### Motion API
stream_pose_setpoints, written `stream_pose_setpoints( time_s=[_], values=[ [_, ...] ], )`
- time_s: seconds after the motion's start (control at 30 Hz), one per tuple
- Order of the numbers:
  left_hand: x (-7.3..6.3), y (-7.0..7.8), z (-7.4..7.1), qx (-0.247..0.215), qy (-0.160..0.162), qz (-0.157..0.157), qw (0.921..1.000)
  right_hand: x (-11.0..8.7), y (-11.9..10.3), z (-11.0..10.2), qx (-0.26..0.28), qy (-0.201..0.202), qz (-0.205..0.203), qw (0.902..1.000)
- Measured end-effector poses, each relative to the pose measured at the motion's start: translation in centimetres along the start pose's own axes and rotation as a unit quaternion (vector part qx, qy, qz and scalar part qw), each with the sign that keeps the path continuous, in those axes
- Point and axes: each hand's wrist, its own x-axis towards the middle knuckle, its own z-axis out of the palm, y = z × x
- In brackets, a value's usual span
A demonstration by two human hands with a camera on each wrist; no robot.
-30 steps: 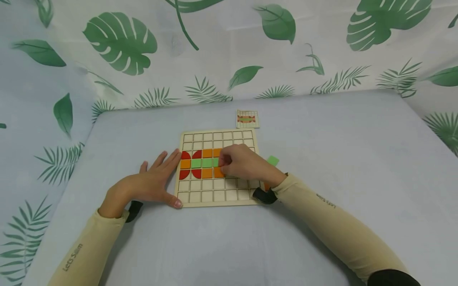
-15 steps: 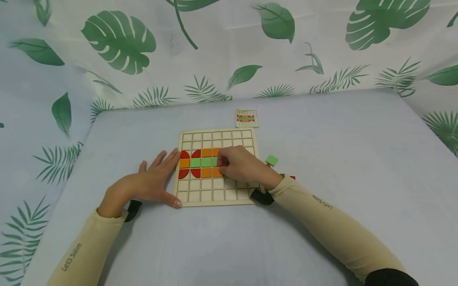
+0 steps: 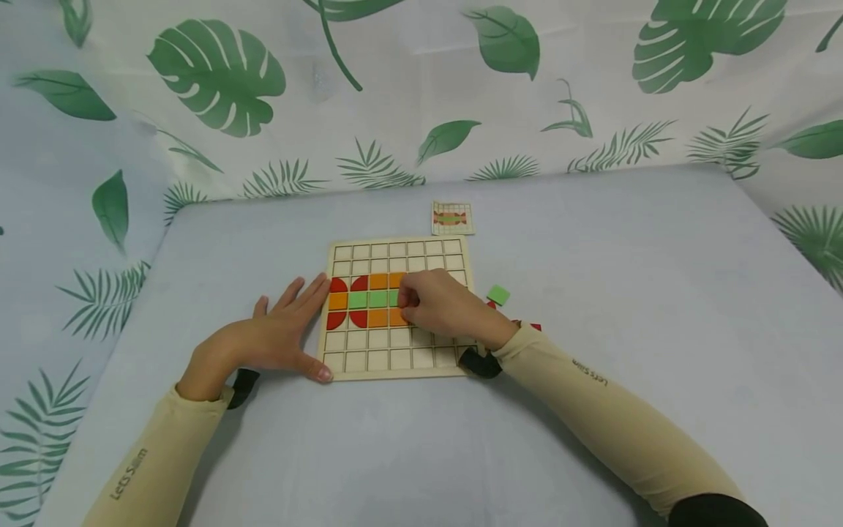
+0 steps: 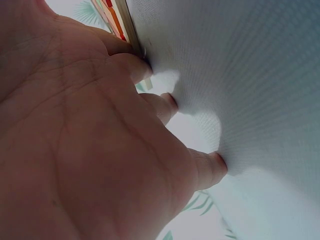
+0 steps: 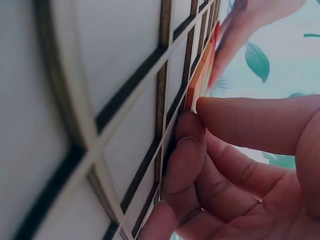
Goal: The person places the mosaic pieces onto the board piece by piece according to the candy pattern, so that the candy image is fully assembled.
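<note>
A wooden grid board [image 3: 378,375] lies on the table, its middle rows partly filled with red quarter-round, orange and green square tiles. My left hand [image 3: 279,340] rests at the board's left edge, fingers spread, thumb at the near-left corner. In the left wrist view, fingertips of the left hand [image 4: 115,130] touch the cloth beside the board. Over the right half, my right hand [image 3: 444,304] has thumb and fingertips curled at a green tile [image 3: 394,298], partly hidden by them. Close up, the right hand [image 5: 240,155] has its thumb against the end of an orange tile [image 5: 194,92].
Behind the board's far right corner lies a small pattern card [image 3: 452,218]. A loose green tile [image 3: 498,295] lies right of the board, with red pieces [image 3: 536,326] partly hidden by the right forearm. A leaf-print curtain [image 3: 388,95] hangs at the back.
Both hands stay nearly where they were on the board. The right wrist has shifted slightly, so red pieces beside the forearm show more than a second ago.
</note>
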Motion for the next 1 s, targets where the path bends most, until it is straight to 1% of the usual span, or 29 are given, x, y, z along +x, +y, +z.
stream_pose_setpoints(
  time_s=[0.13,0.23,0.3,0.47,0.6,0.7,0.77,0.83,1.0],
  values=[
    [0.0,0.0,0.0,0.000,-0.001,0.001,1.0000,0.0,0.0,-0.1,0.008,-0.006,0.006,0.9999],
    [0.0,0.1,0.0,0.001,-0.001,0.002,1.0000,-0.2,0.2,-0.3,0.021,-0.019,0.014,0.9995],
    [0.1,0.1,0.0,0.002,-0.001,0.002,1.0000,-0.4,0.5,-0.6,0.031,-0.024,0.012,0.9992],
    [0.0,0.2,0.0,0.004,-0.001,0.003,1.0000,-1.4,1.6,-1.7,0.079,-0.036,-0.008,0.9962],
    [0.1,0.2,0.0,0.007,-0.003,0.003,1.0000,-2.4,2.5,-2.9,0.117,-0.049,-0.002,0.9920],
    [0.1,0.1,0.0,0.009,-0.004,0.001,0.9999,-2.9,2.9,-3.9,0.132,-0.054,-0.001,0.9897],
    [0.1,0.1,0.0,0.009,-0.003,0.001,1.0000,-3.1,3.2,-4.6,0.136,-0.055,0.001,0.9892],
    [0.1,0.1,0.0,0.008,-0.002,0.001,1.0000,-3.4,3.3,-5.2,0.128,-0.052,0.001,0.9904],
    [0.0,0.1,-0.1,0.009,0.000,0.005,1.0000,-3.9,4.2,-6.4,0.088,-0.045,0.016,0.9950]
  ],
)
